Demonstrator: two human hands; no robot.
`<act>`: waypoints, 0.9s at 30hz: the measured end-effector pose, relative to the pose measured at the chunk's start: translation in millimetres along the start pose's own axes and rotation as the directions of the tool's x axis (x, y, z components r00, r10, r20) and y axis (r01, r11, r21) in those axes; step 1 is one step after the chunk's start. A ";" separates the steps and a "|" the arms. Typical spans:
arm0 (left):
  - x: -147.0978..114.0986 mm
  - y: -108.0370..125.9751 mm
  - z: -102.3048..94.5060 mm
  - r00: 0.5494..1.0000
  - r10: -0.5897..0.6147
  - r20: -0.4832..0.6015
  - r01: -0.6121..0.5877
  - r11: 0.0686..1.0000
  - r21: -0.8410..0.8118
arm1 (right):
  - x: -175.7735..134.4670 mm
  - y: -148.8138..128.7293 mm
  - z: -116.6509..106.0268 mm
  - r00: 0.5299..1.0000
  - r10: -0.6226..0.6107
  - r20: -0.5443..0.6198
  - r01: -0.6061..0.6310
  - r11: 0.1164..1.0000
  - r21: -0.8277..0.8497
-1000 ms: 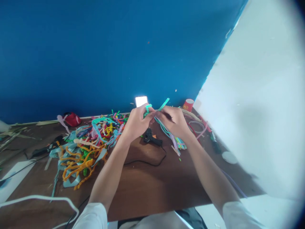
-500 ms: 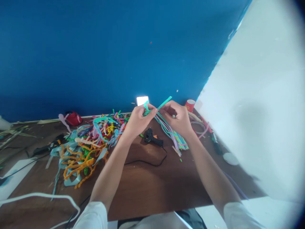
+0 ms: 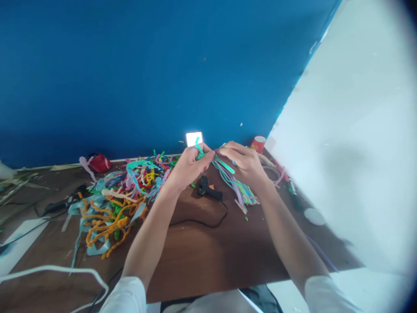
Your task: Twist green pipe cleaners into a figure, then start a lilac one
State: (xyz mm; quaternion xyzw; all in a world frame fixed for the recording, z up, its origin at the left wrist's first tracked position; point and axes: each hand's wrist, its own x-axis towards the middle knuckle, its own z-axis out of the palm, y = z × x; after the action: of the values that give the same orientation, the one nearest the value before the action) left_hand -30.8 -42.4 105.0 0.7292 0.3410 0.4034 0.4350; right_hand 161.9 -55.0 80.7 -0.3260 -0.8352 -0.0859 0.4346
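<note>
My left hand (image 3: 192, 166) is closed in a pinch on a mint-green pipe cleaner (image 3: 197, 142), whose curled end sticks up above the fingers. My right hand (image 3: 243, 160) meets it fingertip to fingertip, its fingers bent around the same strand; its thumb is mostly hidden. A straight length of that strand slants down to the right under the right palm. Behind and below the right hand lies a bundle of pastel pipe cleaners (image 3: 239, 189) on the table. A black glue gun (image 3: 208, 189) rests below the hands, its cord curving to the left.
A tangled heap of colourful pipe cleaners (image 3: 124, 191) and ribbon spreads over the table's left side. A lit phone (image 3: 191, 138) leans on the blue wall. A red cup (image 3: 258, 144) stands at the right back. Another black glue gun (image 3: 61, 203) and a white cable (image 3: 65, 268) lie left.
The free straight end of the green pipe cleaner has swung from pointing up-right to pointing down-right. My right hand has turned over it, while the left stays nearly in place.
</note>
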 end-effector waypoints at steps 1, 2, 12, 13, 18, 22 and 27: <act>-0.7 1.6 -0.4 1.000 0.030 0.002 -0.030 0.998 0.047 | 0.1 -1.2 -0.5 1.000 0.011 0.000 -0.011 1.000 -0.007; -1.5 3.4 -0.7 0.998 0.062 0.004 -0.062 0.994 0.095 | 0.4 -2.7 -0.9 1.000 0.028 0.000 -0.028 1.000 -0.011; -10.0 13.1 -0.5 0.901 0.431 -0.055 -0.336 0.771 0.541 | 7.7 -17.3 19.3 0.816 0.554 0.163 -0.429 0.393 0.813; -9.6 12.5 0.1 0.889 0.454 -0.061 -0.352 0.762 0.543 | 8.0 -17.6 21.0 0.778 0.591 0.212 -0.443 0.277 0.852; -5.4 10.1 2.4 0.930 0.364 -0.055 -0.305 0.845 0.440 | 8.4 -17.2 21.6 0.697 0.662 0.276 -0.449 0.103 0.887; -3.4 7.9 0.7 0.950 0.311 -0.036 -0.270 0.873 0.407 | 8.5 -17.9 21.6 0.711 0.677 0.192 -0.434 0.208 0.876; -3.4 6.6 -0.9 0.968 0.243 -0.058 -0.215 0.931 0.296 | 8.6 -21.7 18.5 0.791 0.612 0.025 -0.426 0.520 0.740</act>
State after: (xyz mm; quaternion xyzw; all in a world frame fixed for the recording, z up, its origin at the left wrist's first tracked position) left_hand -32.2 -47.6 110.3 0.7998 0.3285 0.4311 0.2579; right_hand 132.6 -59.8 79.2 -0.3541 -0.6044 0.3403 0.6274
